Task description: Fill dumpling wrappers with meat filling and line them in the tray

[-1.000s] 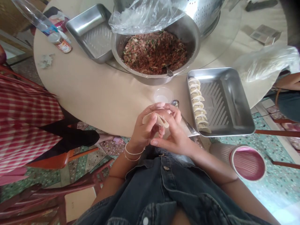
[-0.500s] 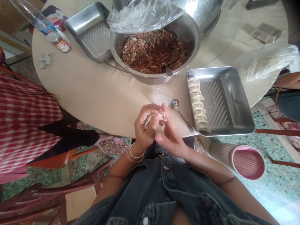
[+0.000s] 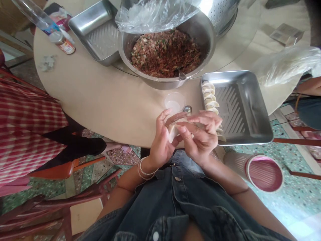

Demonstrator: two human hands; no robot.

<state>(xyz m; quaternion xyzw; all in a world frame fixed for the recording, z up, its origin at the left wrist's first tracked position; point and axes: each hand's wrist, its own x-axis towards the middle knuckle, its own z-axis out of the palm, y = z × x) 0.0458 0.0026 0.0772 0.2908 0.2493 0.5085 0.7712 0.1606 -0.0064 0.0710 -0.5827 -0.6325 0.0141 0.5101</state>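
One pale dumpling, partly hidden.

Beige tbl has mtl tray, cup, spoon.

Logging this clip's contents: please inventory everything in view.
table: one, beige, centre
bowl: one, silver, upper centre
filling: one mass, reddish, in bowl
trays: two, silver, left and right
dumplings: one row, pale, right tray
plastic bags: two, clear, over bowl, far right
colander: one, silver, behind bowl
small dish: one, translucent, before bowl
spoons: two, silver, in filling, on table
jar: one, orange label, upper left
bottle: one, clear, beside jar
box: one, pale, upper right
bin: one, pink inside, floor right
chairs: several, reddish, floor
people: two, red checks left, bluish right
dough piece: one, pale, lower centre
left hand: one, holding dough piece
right hand: one, close beside it
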